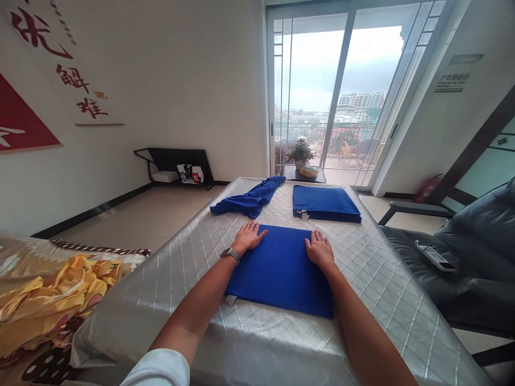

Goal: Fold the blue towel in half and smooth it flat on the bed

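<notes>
A blue towel (281, 271) lies folded flat on the silver quilted surface (382, 279). My left hand (248, 237) rests palm down on its far left corner, fingers spread, a watch on the wrist. My right hand (319, 248) lies flat on the far right corner, fingers stretched out. Beyond them a second folded blue towel (325, 203) sits at the far right. A crumpled blue towel (251, 199) lies unfolded at the far left.
A dark reclining chair (462, 252) with a remote stands to the right. Yellow patterned bedding (48, 295) lies at the left. A small table with a potted plant (300, 154) stands before the glass balcony door. A black rack (177, 166) sits by the wall.
</notes>
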Available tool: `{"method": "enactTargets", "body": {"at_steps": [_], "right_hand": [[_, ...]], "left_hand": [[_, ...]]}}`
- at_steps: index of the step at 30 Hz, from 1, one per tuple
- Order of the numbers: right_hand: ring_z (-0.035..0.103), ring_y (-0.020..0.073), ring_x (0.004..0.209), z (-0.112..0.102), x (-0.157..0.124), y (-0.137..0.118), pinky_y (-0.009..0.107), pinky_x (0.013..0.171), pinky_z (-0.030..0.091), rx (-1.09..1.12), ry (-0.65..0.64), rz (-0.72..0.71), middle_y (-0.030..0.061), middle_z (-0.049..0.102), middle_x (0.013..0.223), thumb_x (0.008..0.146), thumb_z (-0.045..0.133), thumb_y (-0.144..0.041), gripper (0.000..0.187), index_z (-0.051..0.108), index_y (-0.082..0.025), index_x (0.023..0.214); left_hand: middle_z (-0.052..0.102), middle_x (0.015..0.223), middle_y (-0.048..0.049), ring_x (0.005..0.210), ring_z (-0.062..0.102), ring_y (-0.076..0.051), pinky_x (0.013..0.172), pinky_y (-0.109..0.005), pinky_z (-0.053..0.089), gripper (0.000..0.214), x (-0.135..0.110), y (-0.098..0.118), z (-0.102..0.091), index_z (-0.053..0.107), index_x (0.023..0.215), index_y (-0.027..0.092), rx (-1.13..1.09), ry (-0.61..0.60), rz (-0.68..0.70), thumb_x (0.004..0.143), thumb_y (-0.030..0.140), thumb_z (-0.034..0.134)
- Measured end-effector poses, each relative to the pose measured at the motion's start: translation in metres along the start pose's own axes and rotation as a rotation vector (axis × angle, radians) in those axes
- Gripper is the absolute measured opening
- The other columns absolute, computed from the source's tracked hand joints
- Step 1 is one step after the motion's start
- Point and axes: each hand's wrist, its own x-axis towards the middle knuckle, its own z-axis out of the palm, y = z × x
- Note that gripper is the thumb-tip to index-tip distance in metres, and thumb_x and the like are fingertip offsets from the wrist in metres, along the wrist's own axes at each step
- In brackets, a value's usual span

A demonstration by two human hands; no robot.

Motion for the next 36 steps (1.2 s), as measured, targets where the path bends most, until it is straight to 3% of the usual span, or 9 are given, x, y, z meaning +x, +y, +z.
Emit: {"method": "enactTargets", "body": {"at_steps": [2, 4, 9, 11, 13, 15, 19, 26, 36], "right_hand": [[0.011, 0.0204, 0.153, 0.0, 0.0, -0.001, 0.039, 0.124, 0.007, 0.003, 0.007, -0.003, 0.01, 0.017, 0.167, 0.102, 0.018, -0.043, 0.068, 0.02, -0.005, 0.159], [0.012, 0.0208, 0.153, 0.001, 0.0, -0.001, 0.04, 0.124, 0.008, 0.006, 0.017, -0.005, 0.0105, 0.018, 0.166, 0.102, 0.018, -0.043, 0.068, 0.021, -0.004, 0.158], [0.013, 0.0219, 0.153, 0.005, 0.0, 0.005, 0.041, 0.123, 0.011, -0.056, 0.033, -0.041, 0.0114, 0.019, 0.166, 0.102, 0.021, -0.036, 0.065, 0.022, -0.006, 0.159], [0.012, 0.0219, 0.153, 0.007, -0.001, 0.009, 0.039, 0.124, 0.01, -0.111, 0.009, -0.084, 0.0096, 0.018, 0.166, 0.1, 0.03, -0.033, 0.065, 0.021, -0.01, 0.16], [0.011, 0.0218, 0.154, 0.008, -0.001, 0.012, 0.037, 0.124, 0.008, -0.142, -0.016, -0.11, 0.0085, 0.02, 0.166, 0.097, 0.038, -0.033, 0.068, 0.022, -0.013, 0.16], [0.011, 0.0218, 0.153, 0.007, -0.002, 0.013, 0.037, 0.124, 0.008, -0.141, -0.021, -0.105, 0.0086, 0.02, 0.166, 0.097, 0.04, -0.034, 0.069, 0.022, -0.014, 0.16], [0.01, 0.0216, 0.154, 0.005, -0.003, 0.009, 0.038, 0.123, 0.01, -0.113, 0.005, -0.082, 0.0089, 0.015, 0.167, 0.099, 0.034, -0.031, 0.065, 0.02, -0.012, 0.16], [0.013, 0.0199, 0.153, 0.002, -0.002, 0.003, 0.037, 0.123, 0.008, -0.019, 0.024, -0.028, 0.0112, 0.019, 0.166, 0.103, 0.019, -0.04, 0.065, 0.022, -0.007, 0.159], [0.01, 0.0189, 0.153, 0.0, 0.0, 0.004, 0.037, 0.123, 0.006, -0.004, 0.002, -0.017, 0.0083, 0.016, 0.167, 0.102, 0.016, -0.043, 0.068, 0.019, -0.007, 0.159]], "left_hand": [[0.028, 0.161, -0.0202, 0.151, 0.023, -0.031, 0.123, -0.046, 0.015, 0.084, 0.0, 0.015, -0.004, 0.032, 0.155, 0.005, 0.011, 0.036, -0.04, 0.1, 0.065, 0.013], [0.032, 0.159, -0.023, 0.15, 0.025, -0.032, 0.122, -0.045, 0.018, 0.086, -0.002, 0.044, -0.004, 0.035, 0.153, 0.002, -0.022, 0.063, -0.001, 0.1, 0.066, 0.013], [0.039, 0.156, -0.0184, 0.148, 0.032, -0.025, 0.121, -0.041, 0.025, 0.075, -0.011, 0.15, 0.009, 0.04, 0.151, 0.008, -0.208, 0.127, 0.455, 0.103, 0.061, 0.015], [0.042, 0.155, -0.017, 0.147, 0.033, -0.022, 0.121, -0.039, 0.026, 0.067, -0.012, 0.185, 0.014, 0.041, 0.15, 0.01, -0.27, 0.174, 0.562, 0.105, 0.055, 0.018], [0.045, 0.153, -0.017, 0.146, 0.035, -0.021, 0.12, -0.038, 0.029, 0.061, -0.011, 0.206, 0.018, 0.043, 0.148, 0.01, -0.321, 0.199, 0.582, 0.107, 0.049, 0.022], [0.046, 0.152, -0.0173, 0.145, 0.037, -0.022, 0.119, -0.04, 0.032, 0.058, -0.009, 0.211, 0.021, 0.044, 0.148, 0.011, -0.36, 0.201, 0.55, 0.107, 0.046, 0.023], [0.04, 0.156, -0.0151, 0.147, 0.034, -0.022, 0.12, -0.043, 0.029, 0.065, -0.008, 0.192, 0.023, 0.036, 0.153, 0.012, -0.354, 0.148, 0.5, 0.106, 0.051, 0.015], [0.03, 0.162, -0.01, 0.152, 0.021, -0.022, 0.125, -0.04, 0.014, 0.079, -0.013, 0.135, 0.02, 0.033, 0.156, 0.013, -0.197, 0.081, 0.385, 0.101, 0.063, 0.005], [0.022, 0.164, -0.0119, 0.153, 0.016, -0.025, 0.124, -0.042, 0.013, 0.084, -0.017, 0.009, 0.007, 0.026, 0.158, 0.01, -0.133, 0.049, 0.07, 0.099, 0.068, 0.007]]}}
